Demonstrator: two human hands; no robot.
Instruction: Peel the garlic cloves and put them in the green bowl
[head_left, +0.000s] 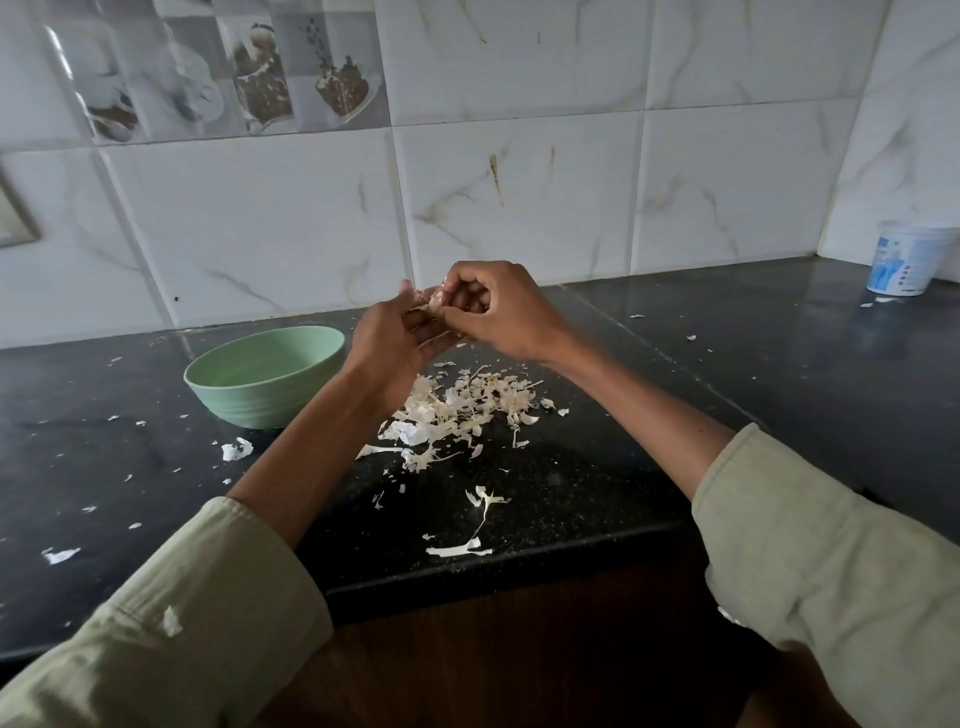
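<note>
Both my left hand (400, 338) and right hand (498, 312) pinch one garlic clove (435, 303), small, light, firm, its papery skin brittle, above the skins pile (462, 410), right of the green bowl (260, 374).

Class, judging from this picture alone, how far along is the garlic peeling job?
Done: a pile of peeled skins on the counter shows much peeling. In hand: the left hand and right hand work on a garlic clove. Left: getting it into the green bowl, whose contents cannot be seen.
</note>
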